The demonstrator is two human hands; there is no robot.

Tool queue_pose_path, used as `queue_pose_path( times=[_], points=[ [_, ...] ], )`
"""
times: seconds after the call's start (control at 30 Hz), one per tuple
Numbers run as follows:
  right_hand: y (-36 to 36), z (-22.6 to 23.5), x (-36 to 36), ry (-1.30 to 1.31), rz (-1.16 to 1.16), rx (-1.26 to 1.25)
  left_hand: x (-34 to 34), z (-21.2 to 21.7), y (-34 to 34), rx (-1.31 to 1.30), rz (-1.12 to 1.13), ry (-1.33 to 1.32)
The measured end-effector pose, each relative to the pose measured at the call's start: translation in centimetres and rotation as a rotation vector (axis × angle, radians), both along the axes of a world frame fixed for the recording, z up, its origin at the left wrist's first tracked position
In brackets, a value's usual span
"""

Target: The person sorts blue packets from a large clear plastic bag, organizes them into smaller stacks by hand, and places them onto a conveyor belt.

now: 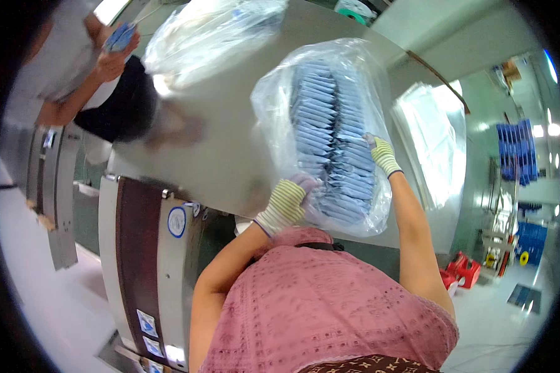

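A clear plastic bag (274,93) lies on the metal table in front of me, packed with two long rows of flat light-blue packets (314,118). My left hand (289,198), in a striped white-and-green glove with pale purple fingertips, is closed on the bag's near left side. At the right side of the bag, my right hand (383,154), gloved alike, has its fingers bent against the plastic beside the packets. Some of its fingertips blend into the film.
Flat clear bags (432,143) are stacked at the table's right. Another filled plastic bag (211,37) lies at the far left. A co-worker's hand (115,59) holds blue packets there. A conveyor (140,248) with a dark belt stands left of me; the metal table (224,155) reaches beside it.
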State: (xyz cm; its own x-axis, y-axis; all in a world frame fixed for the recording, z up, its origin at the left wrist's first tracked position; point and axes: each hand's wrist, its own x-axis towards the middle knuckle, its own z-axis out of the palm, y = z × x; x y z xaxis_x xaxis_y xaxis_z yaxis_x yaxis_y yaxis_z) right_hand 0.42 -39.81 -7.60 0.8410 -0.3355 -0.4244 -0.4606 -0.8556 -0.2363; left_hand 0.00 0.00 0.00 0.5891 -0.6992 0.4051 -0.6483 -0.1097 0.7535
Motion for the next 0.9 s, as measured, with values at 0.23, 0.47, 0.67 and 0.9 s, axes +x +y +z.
queue_pose_path(
  times=[0.23,0.47,0.67,0.9],
  points=[
    [0.5,4.9,-3.3,-0.272,0.197,0.028,2.4,1.0,-11.1,0.106,-0.072,-0.2],
    [0.9,4.8,-0.4,-0.052,0.192,0.044,-0.6,-5.4,-17.7,0.451,-0.126,-0.412],
    [0.4,6.2,1.8,-0.061,0.35,-0.102,0.2,-4.9,-16.9,0.413,-0.206,-0.252],
    [6.1,8.9,-1.8,-0.67,0.091,0.516,3.3,2.6,-17.4,-0.561,0.163,0.906]
  ],
)
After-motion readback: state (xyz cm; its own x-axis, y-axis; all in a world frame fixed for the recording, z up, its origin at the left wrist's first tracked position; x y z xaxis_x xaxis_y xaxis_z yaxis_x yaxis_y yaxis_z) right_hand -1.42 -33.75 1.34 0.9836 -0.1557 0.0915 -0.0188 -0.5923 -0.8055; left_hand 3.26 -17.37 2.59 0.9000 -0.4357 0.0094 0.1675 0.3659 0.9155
